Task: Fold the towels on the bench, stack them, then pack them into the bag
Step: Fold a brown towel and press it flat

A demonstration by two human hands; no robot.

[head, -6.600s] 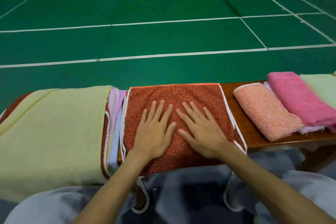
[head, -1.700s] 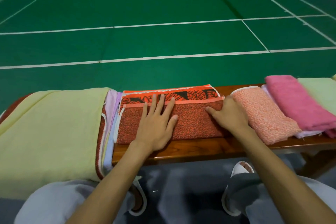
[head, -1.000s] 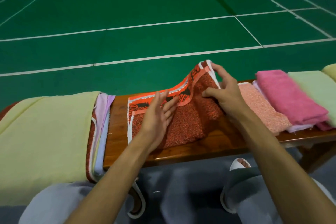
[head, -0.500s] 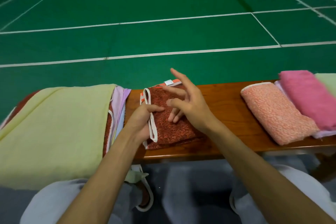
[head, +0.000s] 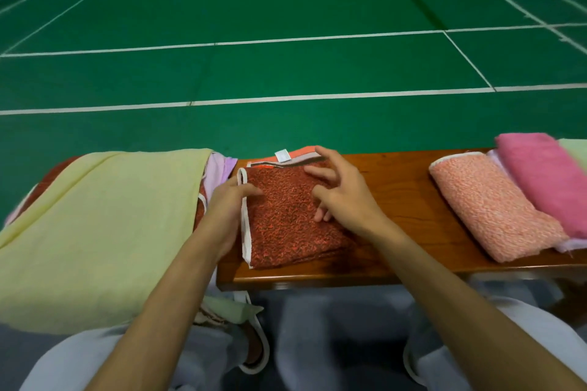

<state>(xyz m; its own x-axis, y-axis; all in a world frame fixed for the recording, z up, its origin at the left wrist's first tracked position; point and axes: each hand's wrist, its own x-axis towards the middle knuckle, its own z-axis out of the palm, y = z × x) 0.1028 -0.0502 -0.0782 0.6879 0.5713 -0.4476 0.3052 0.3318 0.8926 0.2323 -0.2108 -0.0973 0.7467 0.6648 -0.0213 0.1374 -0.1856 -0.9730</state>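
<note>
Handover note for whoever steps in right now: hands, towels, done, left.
Left hand: at the white-trimmed left edge of the rust towel, thumb on top.
Right hand: open, fingers spread and resting lightly on the same towel.
Rust towel: folded small, mid-bench.
Done: folded peach towel, pink towel and a pale green one in a row at the right.
Left: unfolded pile at the left under the yellow towel; then stacking and packing. No bag in view.
</note>
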